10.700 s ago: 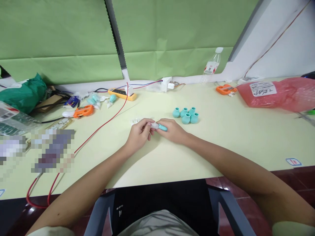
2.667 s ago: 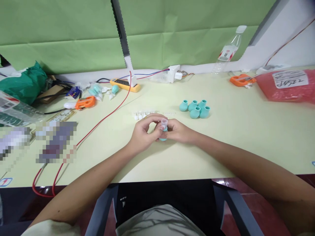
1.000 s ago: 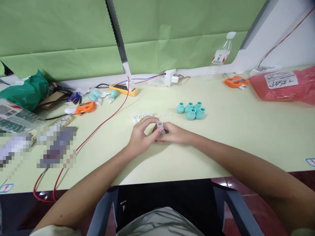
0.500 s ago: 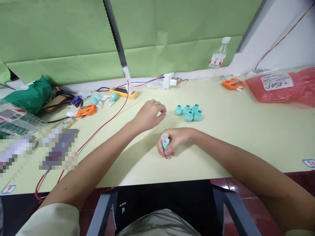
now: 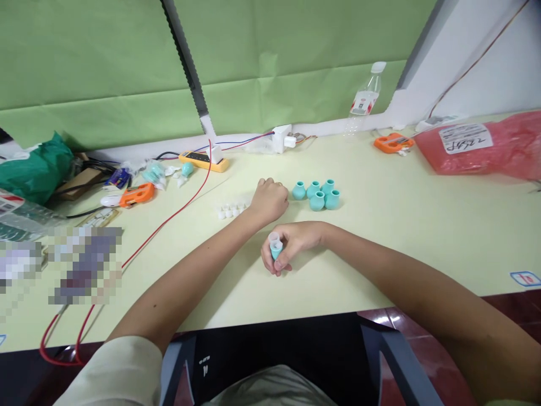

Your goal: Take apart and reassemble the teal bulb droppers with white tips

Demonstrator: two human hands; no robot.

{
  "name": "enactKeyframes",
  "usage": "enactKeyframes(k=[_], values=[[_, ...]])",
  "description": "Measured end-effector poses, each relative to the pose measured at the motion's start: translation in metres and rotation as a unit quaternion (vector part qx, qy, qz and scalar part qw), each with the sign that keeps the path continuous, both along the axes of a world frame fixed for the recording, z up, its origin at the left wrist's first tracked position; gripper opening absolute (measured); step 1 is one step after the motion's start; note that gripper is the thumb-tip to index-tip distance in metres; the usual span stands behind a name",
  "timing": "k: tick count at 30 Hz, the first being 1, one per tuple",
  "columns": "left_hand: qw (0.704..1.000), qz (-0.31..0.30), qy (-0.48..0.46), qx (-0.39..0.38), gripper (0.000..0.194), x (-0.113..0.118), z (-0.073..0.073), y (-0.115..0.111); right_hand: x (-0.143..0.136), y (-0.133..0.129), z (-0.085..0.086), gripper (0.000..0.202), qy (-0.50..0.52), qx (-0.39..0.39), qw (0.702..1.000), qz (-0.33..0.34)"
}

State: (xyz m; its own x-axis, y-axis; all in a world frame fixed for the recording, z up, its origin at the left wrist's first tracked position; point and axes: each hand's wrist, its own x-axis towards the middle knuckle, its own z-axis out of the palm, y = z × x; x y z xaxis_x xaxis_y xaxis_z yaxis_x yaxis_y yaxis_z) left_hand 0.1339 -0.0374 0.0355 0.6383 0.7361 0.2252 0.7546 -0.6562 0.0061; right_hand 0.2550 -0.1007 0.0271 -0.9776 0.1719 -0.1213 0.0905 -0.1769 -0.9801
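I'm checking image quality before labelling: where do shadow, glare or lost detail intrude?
Head view: soft shadow on the table beside the left forearm; bright glints on the floor tiles; mosaic blocks hiding detail at far left; small white pieces blending into the pale table, exact shapes unclear.

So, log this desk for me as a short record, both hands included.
left hand: curled, back up, between the white parts and the loose teal pieces; contents hidden
right hand: holding a teal piece with a translucent part at its top
loose teal pieces: five, clustered, narrow open necks up
white parts: small, grouped beside the left forearm; exact count unclear
back right: clear bottle, orange tool, red bag
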Motion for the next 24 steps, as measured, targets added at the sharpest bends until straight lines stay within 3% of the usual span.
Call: enactKeyframes(k=[5, 9, 11, 14, 18, 21, 24], values=[[0.998, -0.010, -0.056, -0.005, 0.025, -0.008, 0.016, -0.006, -0.002, -0.002, 0.000, 0.022, 0.000, -0.001, 1.000, -0.004], [0.982, -0.029, -0.186, -0.025, 0.020, -0.047, 0.040, -0.017, 0.002, -0.001, 0.008, 0.019, -0.008, 0.021, 1.000, -0.004], [0.977, -0.040, -0.197, -0.070, 0.019, -0.071, 0.045, -0.028, 0.009, 0.003, 0.015, 0.012, -0.010, 0.055, 0.998, -0.033], [0.982, -0.062, -0.138, -0.113, 0.018, -0.097, 0.035, -0.049, 0.020, 0.011, 0.023, 0.002, 0.039, 0.131, 0.971, -0.199], [0.987, -0.101, -0.063, -0.107, 0.025, -0.102, 0.010, -0.064, 0.020, 0.016, 0.016, 0.006, 0.077, 0.198, 0.869, -0.446], [0.990, -0.104, -0.032, -0.087, 0.026, -0.098, -0.001, -0.066, 0.007, 0.012, 0.003, 0.003, 0.019, 0.236, 0.817, -0.525], [0.992, -0.105, -0.034, -0.066, 0.021, -0.099, -0.006, -0.066, -0.005, 0.006, -0.009, 0.008, -0.009, 0.248, 0.808, -0.534]])
